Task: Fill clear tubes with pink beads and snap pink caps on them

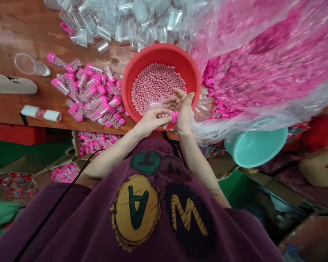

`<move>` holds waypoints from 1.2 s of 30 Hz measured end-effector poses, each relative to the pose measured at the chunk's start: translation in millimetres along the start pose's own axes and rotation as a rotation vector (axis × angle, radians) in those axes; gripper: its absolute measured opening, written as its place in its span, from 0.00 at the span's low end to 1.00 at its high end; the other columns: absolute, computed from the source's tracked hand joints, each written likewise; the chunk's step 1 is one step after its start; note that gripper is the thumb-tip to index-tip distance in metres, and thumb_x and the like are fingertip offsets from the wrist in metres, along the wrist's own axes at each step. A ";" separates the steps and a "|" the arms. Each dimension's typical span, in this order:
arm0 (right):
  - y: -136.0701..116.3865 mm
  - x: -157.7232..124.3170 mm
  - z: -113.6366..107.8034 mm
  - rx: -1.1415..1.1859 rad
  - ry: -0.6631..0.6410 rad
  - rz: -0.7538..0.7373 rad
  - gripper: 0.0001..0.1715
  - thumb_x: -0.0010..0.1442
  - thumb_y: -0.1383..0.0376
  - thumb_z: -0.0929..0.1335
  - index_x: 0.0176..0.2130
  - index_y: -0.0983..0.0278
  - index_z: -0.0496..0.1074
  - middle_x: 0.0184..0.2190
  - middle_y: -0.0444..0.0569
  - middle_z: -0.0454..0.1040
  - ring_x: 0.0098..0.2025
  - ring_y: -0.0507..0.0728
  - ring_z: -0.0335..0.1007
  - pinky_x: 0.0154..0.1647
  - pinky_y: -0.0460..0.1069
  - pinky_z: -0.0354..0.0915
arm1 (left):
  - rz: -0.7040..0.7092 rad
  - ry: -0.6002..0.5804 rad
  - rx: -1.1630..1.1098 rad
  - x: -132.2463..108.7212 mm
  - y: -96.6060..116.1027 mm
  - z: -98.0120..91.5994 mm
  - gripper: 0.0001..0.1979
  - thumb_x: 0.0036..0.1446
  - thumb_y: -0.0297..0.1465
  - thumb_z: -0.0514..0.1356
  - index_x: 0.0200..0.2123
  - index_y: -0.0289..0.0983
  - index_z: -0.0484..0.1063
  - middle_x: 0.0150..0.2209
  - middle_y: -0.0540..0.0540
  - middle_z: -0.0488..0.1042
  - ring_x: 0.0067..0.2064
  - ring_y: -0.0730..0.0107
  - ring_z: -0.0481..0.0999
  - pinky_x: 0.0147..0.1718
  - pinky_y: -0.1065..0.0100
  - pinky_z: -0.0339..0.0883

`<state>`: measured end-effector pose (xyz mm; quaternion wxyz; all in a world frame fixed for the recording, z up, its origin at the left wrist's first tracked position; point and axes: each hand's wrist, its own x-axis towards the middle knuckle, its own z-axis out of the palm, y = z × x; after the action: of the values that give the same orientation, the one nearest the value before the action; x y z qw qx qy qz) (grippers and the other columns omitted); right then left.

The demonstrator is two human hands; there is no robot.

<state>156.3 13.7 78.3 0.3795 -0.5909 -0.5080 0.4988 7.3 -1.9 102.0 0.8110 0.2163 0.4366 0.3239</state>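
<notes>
My left hand (150, 122) is closed around a small clear tube filled with pink beads (160, 115), held over the near rim of the red bowl (142, 65). My right hand (182, 109) presses a pink cap (174, 116) against the tube's end, palm flat and fingers stretched upward. The bowl holds a heap of small pink beads (155, 83), with an empty clear tube (154, 103) lying on them.
A pile of filled, pink-capped tubes (90, 94) lies left of the bowl. Empty clear tubes (120, 22) are heaped at the back. A clear plastic bag of pink caps (262, 65) spreads to the right. A teal basin (255, 147) sits below the table edge.
</notes>
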 end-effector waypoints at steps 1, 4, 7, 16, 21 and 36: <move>-0.7 1.9 3.6 0.109 -0.062 0.089 0.55 0.70 0.28 0.41 0.61 0.55 0.73 0.38 0.50 0.79 0.36 0.57 0.78 0.36 0.54 0.79 | 0.001 -0.010 0.013 -1.1 0.3 1.3 0.16 0.53 0.38 0.79 0.38 0.35 0.81 0.22 0.53 0.74 0.23 0.77 0.71 0.26 0.73 0.63; -12.8 0.7 6.9 0.383 -0.198 0.315 0.60 0.64 0.21 0.44 0.62 0.55 0.71 0.40 0.49 0.79 0.35 0.57 0.79 0.32 0.52 0.80 | 0.007 -0.024 0.049 -5.7 3.4 4.4 0.14 0.55 0.36 0.78 0.37 0.35 0.79 0.23 0.53 0.73 0.23 0.77 0.70 0.26 0.72 0.64; -32.0 -5.0 0.8 0.348 -0.303 0.344 0.56 0.67 0.23 0.50 0.66 0.55 0.72 0.43 0.49 0.80 0.37 0.57 0.80 0.35 0.52 0.81 | 0.022 -0.020 0.105 -13.8 10.4 9.0 0.11 0.57 0.31 0.76 0.36 0.35 0.78 0.24 0.53 0.72 0.24 0.77 0.71 0.28 0.71 0.65; -21.4 2.8 4.9 0.256 -0.275 0.304 0.47 0.70 0.27 0.56 0.63 0.55 0.74 0.41 0.49 0.81 0.42 0.60 0.82 0.47 0.59 0.80 | 0.040 0.105 0.117 -23.2 16.9 18.5 0.05 0.59 0.26 0.72 0.36 0.36 0.79 0.25 0.53 0.72 0.27 0.77 0.71 0.29 0.73 0.65; 26.7 8.0 21.7 0.676 -0.043 0.454 0.51 0.60 0.21 0.52 0.50 0.56 0.73 0.40 0.53 0.83 0.39 0.63 0.79 0.41 0.60 0.79 | -0.077 0.150 -0.055 -4.0 -6.6 8.4 0.10 0.64 0.36 0.71 0.38 0.36 0.78 0.21 0.53 0.71 0.21 0.77 0.67 0.21 0.72 0.55; 73.4 16.3 40.7 -0.446 -0.041 0.104 0.17 0.74 0.56 0.67 0.53 0.62 0.78 0.53 0.58 0.80 0.55 0.66 0.76 0.63 0.62 0.70 | 0.564 0.947 1.317 -3.2 33.0 -153.8 0.25 0.59 0.25 0.69 0.59 0.36 0.74 0.70 0.37 0.68 0.73 0.43 0.62 0.74 0.37 0.52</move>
<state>132.7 12.9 -3.8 0.2030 -0.6752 -0.5822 0.4049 -135.6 29.3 43.9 0.1417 0.5855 0.7579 0.2503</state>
